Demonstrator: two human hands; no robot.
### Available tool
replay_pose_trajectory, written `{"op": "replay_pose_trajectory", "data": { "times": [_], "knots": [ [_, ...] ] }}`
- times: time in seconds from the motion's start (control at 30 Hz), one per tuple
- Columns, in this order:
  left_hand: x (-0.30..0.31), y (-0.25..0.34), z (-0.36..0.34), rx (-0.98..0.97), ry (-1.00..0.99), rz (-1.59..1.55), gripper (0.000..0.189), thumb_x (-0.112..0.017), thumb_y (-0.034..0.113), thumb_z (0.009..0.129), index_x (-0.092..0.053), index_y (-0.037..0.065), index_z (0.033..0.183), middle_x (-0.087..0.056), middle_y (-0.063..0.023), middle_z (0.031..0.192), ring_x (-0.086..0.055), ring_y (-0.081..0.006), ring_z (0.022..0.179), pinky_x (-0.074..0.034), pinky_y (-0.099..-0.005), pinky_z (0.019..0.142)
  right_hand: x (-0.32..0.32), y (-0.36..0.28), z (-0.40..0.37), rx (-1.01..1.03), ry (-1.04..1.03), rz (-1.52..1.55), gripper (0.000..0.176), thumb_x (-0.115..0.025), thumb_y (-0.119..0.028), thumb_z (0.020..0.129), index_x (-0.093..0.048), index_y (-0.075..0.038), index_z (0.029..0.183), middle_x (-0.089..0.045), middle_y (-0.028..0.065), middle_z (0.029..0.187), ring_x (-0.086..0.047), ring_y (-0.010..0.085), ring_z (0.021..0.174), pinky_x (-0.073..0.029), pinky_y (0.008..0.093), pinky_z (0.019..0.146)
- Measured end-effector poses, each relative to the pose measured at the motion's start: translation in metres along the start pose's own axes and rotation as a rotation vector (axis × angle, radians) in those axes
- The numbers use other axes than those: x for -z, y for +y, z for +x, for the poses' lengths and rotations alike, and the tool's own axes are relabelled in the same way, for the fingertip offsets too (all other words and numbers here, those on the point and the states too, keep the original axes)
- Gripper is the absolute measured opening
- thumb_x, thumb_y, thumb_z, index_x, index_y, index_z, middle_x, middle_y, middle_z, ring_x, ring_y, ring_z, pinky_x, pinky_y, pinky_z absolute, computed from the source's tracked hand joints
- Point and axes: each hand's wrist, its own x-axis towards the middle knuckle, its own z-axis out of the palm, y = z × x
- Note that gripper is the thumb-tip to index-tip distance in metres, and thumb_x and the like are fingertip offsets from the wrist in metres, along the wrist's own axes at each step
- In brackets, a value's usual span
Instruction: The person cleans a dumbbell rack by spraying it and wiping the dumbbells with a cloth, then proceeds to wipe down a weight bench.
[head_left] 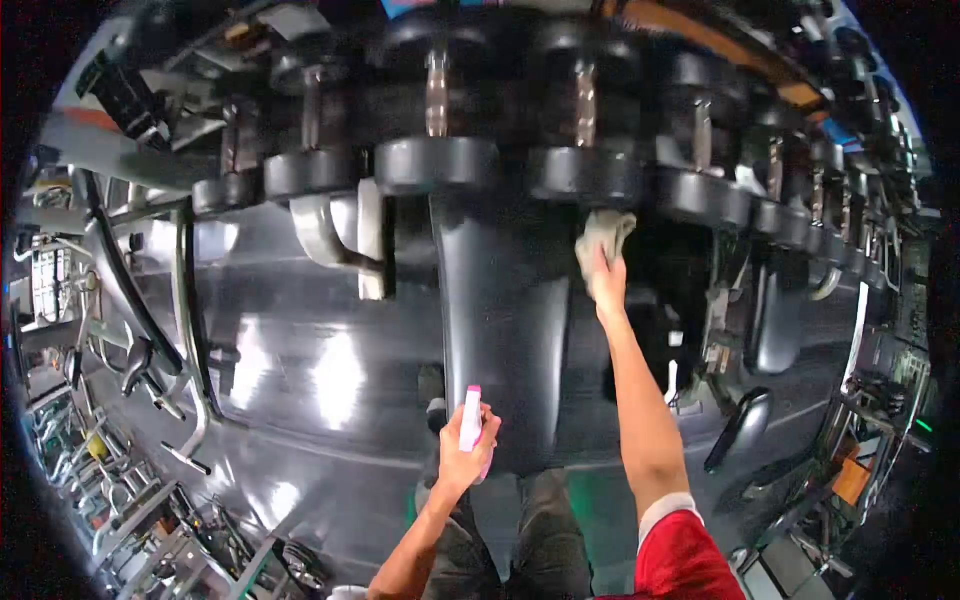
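Observation:
My right hand [607, 283] is stretched forward and holds a grey cloth [603, 236] against the underside of a black dumbbell [583, 172] on the rack. My left hand [464, 452] is low and close to my body, gripping a pink and white spray bottle [471, 418] that points up and forward. A row of black dumbbells [436, 160] with chrome handles sits on the rack across the top of the view.
The dark rack upright [497, 320] stands straight ahead between my hands. Gym machines and bars [120, 330] fill the left side; more equipment and a bench [740, 425] lie at the right. The floor is shiny and dark. My legs show below.

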Motion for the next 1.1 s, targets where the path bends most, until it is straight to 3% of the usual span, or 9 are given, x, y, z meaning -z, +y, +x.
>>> {"op": "replay_pose_trajectory", "data": {
  "times": [0.1, 0.27, 0.6, 0.77, 0.87, 0.9, 0.97, 1.07, 1.1],
  "knots": [
    [0.022, -0.009, 0.017, -0.064, -0.048, 0.220, 0.021, -0.067, 0.008, 0.083, -0.055, 0.001, 0.098, -0.062, -0.0021, 0.075, -0.056, -0.0079, 0.057, -0.047, -0.0245, 0.053, -0.064, 0.010, 0.036, 0.317, 0.380, -0.628, 0.044, -0.056, -0.014, 0.088, -0.046, -0.005, 0.130, -0.051, 0.0233, 0.127, -0.046, 0.0449, 0.118, -0.037, 0.0466, 0.100],
    [0.047, -0.002, 0.037, -0.098, -0.050, 0.366, 0.020, -0.067, 0.007, 0.083, -0.055, 0.002, 0.098, -0.061, -0.0020, 0.073, -0.056, -0.0076, 0.057, -0.046, -0.0243, 0.052, -0.120, 0.003, 0.030, 0.553, 0.509, -0.832, 0.056, -0.063, -0.004, 0.076, -0.047, -0.006, 0.130, -0.050, 0.0167, 0.132, -0.039, 0.0429, 0.125, -0.028, 0.0489, 0.109],
    [0.073, 0.004, 0.052, -0.054, -0.075, 0.313, 0.018, -0.066, 0.004, 0.082, -0.055, 0.003, 0.096, -0.061, -0.0026, 0.076, -0.053, -0.0070, 0.057, -0.045, -0.0245, 0.053, -0.258, -0.027, 0.021, 0.725, -0.137, -1.036, 0.035, -0.054, -0.004, 0.079, -0.063, -0.016, 0.110, -0.058, 0.0079, 0.124, -0.049, 0.0311, 0.119, -0.031, 0.0486, 0.107],
    [0.072, 0.004, 0.047, -0.073, -0.101, 0.315, 0.020, -0.068, 0.003, 0.081, -0.055, 0.003, 0.097, -0.061, -0.0017, 0.077, -0.052, -0.0065, 0.061, -0.045, -0.0241, 0.057, -0.201, -0.037, 0.032, 0.890, -0.320, -1.189, 0.049, -0.050, -0.003, 0.081, -0.055, -0.021, 0.126, -0.054, 0.0039, 0.131, -0.045, 0.0223, 0.125, -0.036, 0.0356, 0.108],
    [0.071, 0.006, 0.043, -0.060, -0.134, 0.307, 0.022, -0.069, 0.003, 0.080, -0.056, 0.004, 0.098, -0.061, -0.0015, 0.080, -0.052, -0.0067, 0.062, -0.045, -0.0242, 0.058, -0.127, -0.029, 0.034, 0.956, -0.100, -1.207, 0.043, -0.052, -0.005, 0.081, -0.055, -0.017, 0.122, -0.059, 0.0082, 0.122, -0.059, 0.0285, 0.107, -0.056, 0.0375, 0.081],
    [0.072, 0.004, 0.042, -0.071, -0.138, 0.306, 0.023, -0.069, 0.003, 0.080, -0.056, 0.004, 0.099, -0.062, -0.0017, 0.082, -0.052, -0.0066, 0.063, -0.045, -0.0242, 0.058, -0.109, -0.041, 0.026, 0.566, -0.155, -1.273, 0.039, -0.052, -0.004, 0.081, -0.058, -0.017, 0.117, -0.061, 0.0117, 0.113, -0.062, 0.0312, 0.098, -0.056, 0.0381, 0.079],
    [0.070, 0.004, 0.041, -0.098, -0.140, 0.279, 0.023, -0.069, 0.003, 0.080, -0.056, 0.004, 0.099, -0.062, -0.0020, 0.083, -0.053, -0.0066, 0.064, -0.045, -0.0241, 0.059, -0.078, -0.037, 0.030, 0.417, 0.029, -1.289, 0.039, -0.049, -0.004, 0.083, -0.055, -0.014, 0.121, -0.063, 0.0215, 0.105, -0.064, 0.0390, 0.088, -0.055, 0.0447, 0.076],
    [0.072, 0.002, 0.039, -0.114, -0.137, 0.259, 0.024, -0.070, 0.003, 0.080, -0.056, 0.004, 0.099, -0.063, -0.0026, 0.084, -0.053, -0.0068, 0.065, -0.046, -0.0242, 0.059, -0.101, -0.027, 0.026, 0.515, 0.144, -1.058, 0.038, -0.054, -0.004, 0.077, -0.055, -0.005, 0.115, -0.059, 0.0275, 0.107, -0.058, 0.0439, 0.100, -0.042, 0.0479, 0.097],
    [0.072, 0.001, 0.038, -0.101, -0.135, 0.268, 0.025, -0.070, 0.003, 0.079, -0.056, 0.004, 0.100, -0.063, -0.0030, 0.085, -0.054, -0.0072, 0.065, -0.046, -0.0244, 0.060, -0.120, -0.001, 0.038, 0.792, 0.195, -1.272, 0.037, -0.056, -0.003, 0.074, -0.056, -0.001, 0.111, -0.057, 0.0261, 0.112, -0.055, 0.0430, 0.104, -0.042, 0.0476, 0.097]
  ]
}}
